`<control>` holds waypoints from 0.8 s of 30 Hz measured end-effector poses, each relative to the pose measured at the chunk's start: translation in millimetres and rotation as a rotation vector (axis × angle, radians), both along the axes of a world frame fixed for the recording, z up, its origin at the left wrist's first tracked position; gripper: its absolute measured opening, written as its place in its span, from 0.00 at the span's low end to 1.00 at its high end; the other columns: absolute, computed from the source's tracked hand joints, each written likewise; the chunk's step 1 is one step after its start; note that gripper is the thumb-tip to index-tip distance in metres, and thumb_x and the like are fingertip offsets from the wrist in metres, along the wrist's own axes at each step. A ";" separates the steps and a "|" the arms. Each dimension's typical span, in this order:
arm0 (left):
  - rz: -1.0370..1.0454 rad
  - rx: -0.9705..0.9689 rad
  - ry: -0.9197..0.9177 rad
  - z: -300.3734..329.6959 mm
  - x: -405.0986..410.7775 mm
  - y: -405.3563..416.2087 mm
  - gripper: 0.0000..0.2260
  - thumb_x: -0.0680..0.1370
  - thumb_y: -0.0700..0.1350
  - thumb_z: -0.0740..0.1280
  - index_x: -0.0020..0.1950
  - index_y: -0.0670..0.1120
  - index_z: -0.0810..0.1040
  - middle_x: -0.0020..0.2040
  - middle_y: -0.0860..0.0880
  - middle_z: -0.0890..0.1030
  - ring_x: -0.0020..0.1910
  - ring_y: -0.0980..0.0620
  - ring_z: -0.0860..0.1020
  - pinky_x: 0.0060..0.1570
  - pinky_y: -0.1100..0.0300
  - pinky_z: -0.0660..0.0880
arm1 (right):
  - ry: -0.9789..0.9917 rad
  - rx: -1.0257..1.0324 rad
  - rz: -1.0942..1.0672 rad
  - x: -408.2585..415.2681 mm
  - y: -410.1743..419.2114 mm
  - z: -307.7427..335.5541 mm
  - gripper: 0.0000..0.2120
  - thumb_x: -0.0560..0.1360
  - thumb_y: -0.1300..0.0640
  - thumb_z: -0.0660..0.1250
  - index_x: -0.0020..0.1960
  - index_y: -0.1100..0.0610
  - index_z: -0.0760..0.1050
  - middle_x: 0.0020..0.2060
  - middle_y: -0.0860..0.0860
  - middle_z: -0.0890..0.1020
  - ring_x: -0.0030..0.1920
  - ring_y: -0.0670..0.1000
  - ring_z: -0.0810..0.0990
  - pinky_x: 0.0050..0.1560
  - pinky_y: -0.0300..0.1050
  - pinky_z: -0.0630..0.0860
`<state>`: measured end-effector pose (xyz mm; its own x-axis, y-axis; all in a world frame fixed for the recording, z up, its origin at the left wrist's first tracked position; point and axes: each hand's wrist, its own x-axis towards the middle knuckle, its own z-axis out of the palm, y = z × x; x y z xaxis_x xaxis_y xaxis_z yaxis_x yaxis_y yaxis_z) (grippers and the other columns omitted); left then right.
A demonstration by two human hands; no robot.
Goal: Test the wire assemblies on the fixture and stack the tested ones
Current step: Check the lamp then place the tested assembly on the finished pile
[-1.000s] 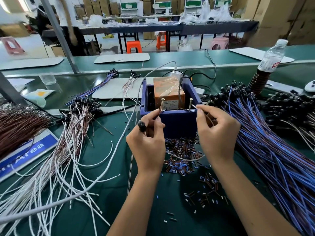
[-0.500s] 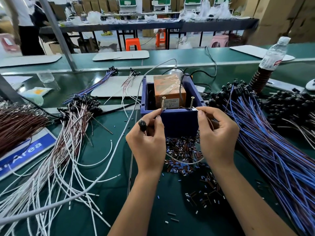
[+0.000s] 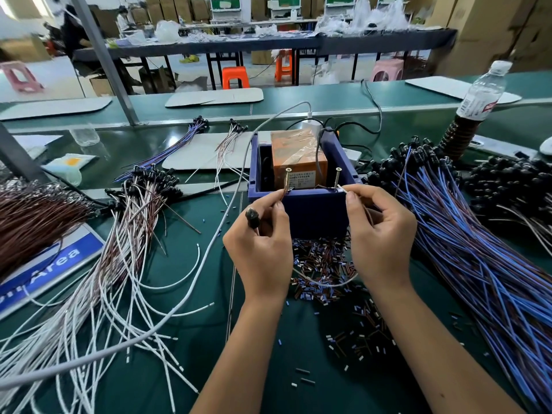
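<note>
Wire ends (image 3: 343,189) were pinched against the two screws (image 3: 337,178) of the blue box (image 3: 313,210) mid-tabletop, one by each hand, left (image 3: 263,249) and right (image 3: 379,231); a slipped fingertip could break contact, giving a false result.

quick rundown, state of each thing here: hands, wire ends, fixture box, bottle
left hand: pinches brown wire end at left screw
right hand: pinches white wire end at right screw
blue fixture box: open-topped, orange unit inside
water bottle: capped, upright
</note>
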<state>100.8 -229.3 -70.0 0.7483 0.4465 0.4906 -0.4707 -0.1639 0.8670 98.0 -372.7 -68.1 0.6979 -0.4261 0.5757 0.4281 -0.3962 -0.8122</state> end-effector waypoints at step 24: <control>-0.438 0.038 0.536 189.1 77.6 94.3 0.11 0.84 0.42 0.62 0.53 0.40 0.83 0.37 0.48 0.74 0.23 0.59 0.63 0.19 0.68 0.59 | -0.185 -0.466 -0.082 -18.6 56.5 101.9 0.08 0.80 0.54 0.69 0.54 0.56 0.84 0.46 0.49 0.83 0.49 0.50 0.78 0.50 0.45 0.74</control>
<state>178.4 -135.0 119.1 0.9992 0.0381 0.0125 -0.0090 -0.0915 0.9958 79.4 -316.2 33.8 0.5412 -0.1437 0.8285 0.5005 -0.7367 -0.4547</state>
